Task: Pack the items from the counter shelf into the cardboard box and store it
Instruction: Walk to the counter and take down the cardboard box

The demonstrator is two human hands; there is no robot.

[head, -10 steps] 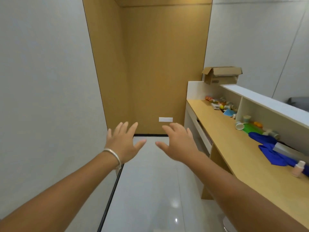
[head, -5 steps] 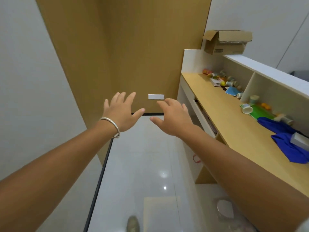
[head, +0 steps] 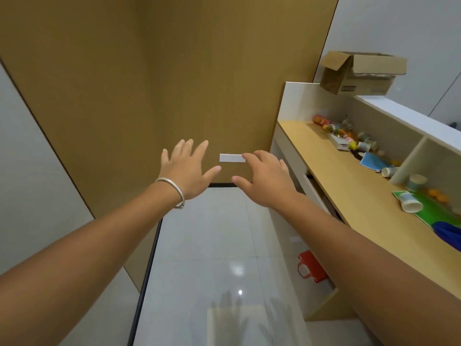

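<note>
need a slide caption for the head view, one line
Both hands, left hand and right hand, open and empty above the floor; cardboard box atop the counter, items cluttering its shelf.

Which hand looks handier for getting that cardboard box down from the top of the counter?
Probably the right hand. The cardboard box sits on top of the counter along the person's right side, so that arm is nearer. The left hand would have to cross over. Both hands are open and hold nothing.

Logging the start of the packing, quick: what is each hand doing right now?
Left hand: open, fingers spread, holding nothing.
Right hand: open, fingers relaxed, holding nothing.
</note>
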